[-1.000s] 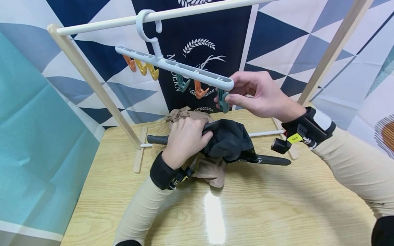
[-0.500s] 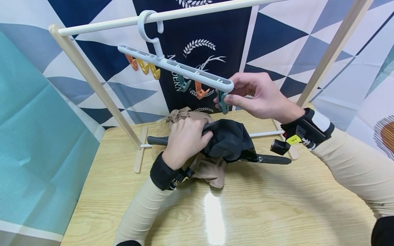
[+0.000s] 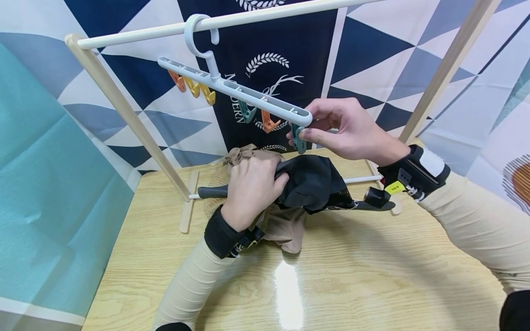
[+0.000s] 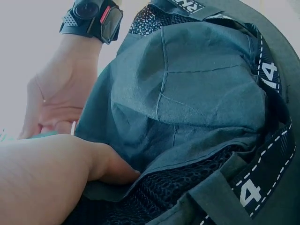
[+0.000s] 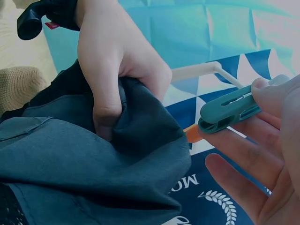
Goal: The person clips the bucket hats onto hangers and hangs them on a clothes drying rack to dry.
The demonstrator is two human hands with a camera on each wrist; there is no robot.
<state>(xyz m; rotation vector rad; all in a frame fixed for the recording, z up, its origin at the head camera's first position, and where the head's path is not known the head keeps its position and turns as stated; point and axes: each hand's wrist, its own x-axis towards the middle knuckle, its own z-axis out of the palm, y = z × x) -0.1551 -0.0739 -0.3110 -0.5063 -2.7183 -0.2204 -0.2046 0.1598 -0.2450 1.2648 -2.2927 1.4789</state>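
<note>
My left hand (image 3: 254,186) grips the crown of a dark wide-brimmed hat (image 3: 308,181), thumb on the near side and fingers tucked behind the fabric. Mesh panels and a black band (image 4: 267,176) with white lettering show in the left wrist view. Between thumb and fingers, my right hand (image 3: 345,131) pinches a dark green clothespin (image 3: 298,140) at the right end of a pale blue clip hanger (image 3: 248,94). The clothespin's tip (image 5: 208,119) points toward the hat in the right wrist view, a short way from the gathered crown.
The hanger hooks over the white rail (image 3: 265,16) of a wooden rack. Along it hang an orange clip (image 3: 268,122), a green clip (image 3: 246,111) and several others. Under the hat lie beige cloth (image 3: 285,230) and a woven straw-coloured item (image 3: 213,204) on the wooden table (image 3: 352,276).
My left hand has raised the hat slightly and shifted a little right, tilting its brim. The hanger's right end has moved slightly left, with my right hand still pinching the clothespin.
</note>
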